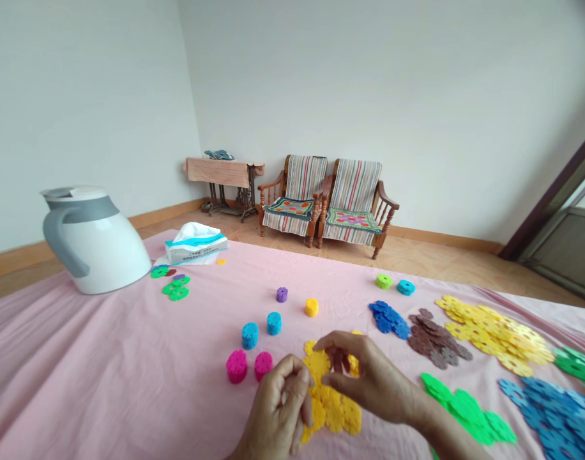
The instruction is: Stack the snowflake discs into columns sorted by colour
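- Standing by the pink-clothed worktop (pixel 105 370), I saw both hands meet over a small heap of yellow snowflake discs (pixel 333 409) at the near edge, just right of two pink stacks (pixel 237 366).
- The right hand (pixel 373 383) had its fingers drawn narrow, thumb below and forefinger above, pinching one disc at the top of the heap.
- The left hand (pixel 278 409) kept its fingers curled close against the heap's left side; whether they gripped a piece I could not tell.
- The discs looked light, stiff plastic, thin and notched. They would probably be best taken by the rim between thumb and fingertip, and would likely slide on the cloth.
- They were bright yellow, flat and flower-edged, lying overlapped.
- Green discs (pixel 469 409) and a white kettle (pixel 94 239) lay well apart from them.
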A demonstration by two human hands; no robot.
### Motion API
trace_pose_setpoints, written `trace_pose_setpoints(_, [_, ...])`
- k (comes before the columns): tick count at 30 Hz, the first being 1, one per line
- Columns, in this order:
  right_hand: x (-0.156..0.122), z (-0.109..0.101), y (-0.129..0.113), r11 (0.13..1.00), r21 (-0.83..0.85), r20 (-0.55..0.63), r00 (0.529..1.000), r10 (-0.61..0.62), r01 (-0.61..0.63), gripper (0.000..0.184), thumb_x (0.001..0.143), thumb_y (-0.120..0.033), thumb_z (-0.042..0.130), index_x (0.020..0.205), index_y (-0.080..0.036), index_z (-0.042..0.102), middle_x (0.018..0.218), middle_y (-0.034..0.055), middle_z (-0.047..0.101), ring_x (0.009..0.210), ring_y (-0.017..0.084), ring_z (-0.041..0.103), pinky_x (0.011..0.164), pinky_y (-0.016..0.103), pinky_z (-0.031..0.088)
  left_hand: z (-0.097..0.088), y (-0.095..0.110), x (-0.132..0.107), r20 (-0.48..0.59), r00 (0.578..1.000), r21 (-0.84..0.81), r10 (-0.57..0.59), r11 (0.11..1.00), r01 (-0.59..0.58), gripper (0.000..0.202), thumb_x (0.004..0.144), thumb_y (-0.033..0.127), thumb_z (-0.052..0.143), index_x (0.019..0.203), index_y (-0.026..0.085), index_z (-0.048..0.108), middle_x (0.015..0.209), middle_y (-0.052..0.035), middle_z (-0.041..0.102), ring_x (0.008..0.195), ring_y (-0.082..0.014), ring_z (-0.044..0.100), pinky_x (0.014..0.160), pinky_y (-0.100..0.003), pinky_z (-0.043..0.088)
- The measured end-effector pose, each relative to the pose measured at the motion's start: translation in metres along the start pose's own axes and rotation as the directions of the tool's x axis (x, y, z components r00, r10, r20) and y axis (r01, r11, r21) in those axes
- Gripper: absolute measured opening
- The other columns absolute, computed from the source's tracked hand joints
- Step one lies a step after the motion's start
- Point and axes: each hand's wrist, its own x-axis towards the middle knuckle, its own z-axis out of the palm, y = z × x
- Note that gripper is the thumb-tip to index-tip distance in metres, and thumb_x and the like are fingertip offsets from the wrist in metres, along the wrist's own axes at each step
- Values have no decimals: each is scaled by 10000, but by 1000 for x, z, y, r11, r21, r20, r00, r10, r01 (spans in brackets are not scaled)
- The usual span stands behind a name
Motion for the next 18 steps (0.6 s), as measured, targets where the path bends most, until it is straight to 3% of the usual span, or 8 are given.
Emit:
trace_pose_setpoints(5, [37,-8,33,989,-78,-309,946,95,-125,247,716,-248,594,948,-165,621,699,6,607,588,111,518,557,235,408,-1,-4,-3,75,978,248,195,946,-208,326,892,448,397,711,177,424,505,57,364,425,-66,358,400,-158,262])
trace_pose_setpoints(8, [61,-7,56,981,-101,-394,912,111,-163,242,697,-275,600,912,-172,641,816,37,648,638,131,566,610,261,445,-1,-3,-5,171,953,371,252,879,-299,266,883,330,409,672,170,432,510,51,344,427,-63,320,399,-170,216])
trace_pose_setpoints(12, [82,0,72,985,-72,-388,914,118,-158,261,686,-303,600,907,-173,649,875,55,656,665,146,590,627,272,469,0,-4,-6,214,932,433,293,827,-359,200,838,218,434,645,169,423,496,56,335,407,-55,298,388,-172,195])
trace_pose_setpoints(18, [88,5,73,983,-81,-331,935,129,-164,280,674,-306,610,912,-165,653,898,60,650,673,149,588,644,281,471,1,-4,-5,200,927,486,317,790,-375,146,781,140,462,637,165,458,478,61,351,401,-55,314,394,-167,210])
